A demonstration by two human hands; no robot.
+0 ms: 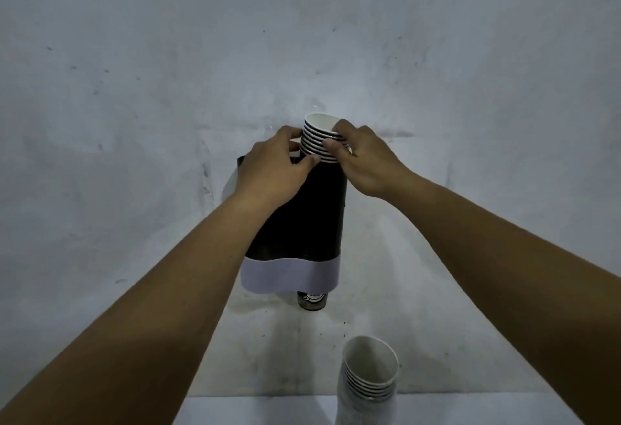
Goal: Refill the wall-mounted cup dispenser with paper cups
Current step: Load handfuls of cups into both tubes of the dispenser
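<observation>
Both hands clamp a nested stack of paper cups sticking out of the top of the black wall-mounted dispenser. The left hand pinches its left side, the right hand curls fingers over the rims. Both forearms reach up and forward. A second cup stack stands on the surface below

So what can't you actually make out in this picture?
All in the head view:
- How full the black dispenser is: its opaque body hides the lower cups of the stack held by the left hand and right hand.
- The print on the cup at the bottom outlet: too small and dark.
- The base of the spare cup stack: cut off by the bottom edge.
</observation>
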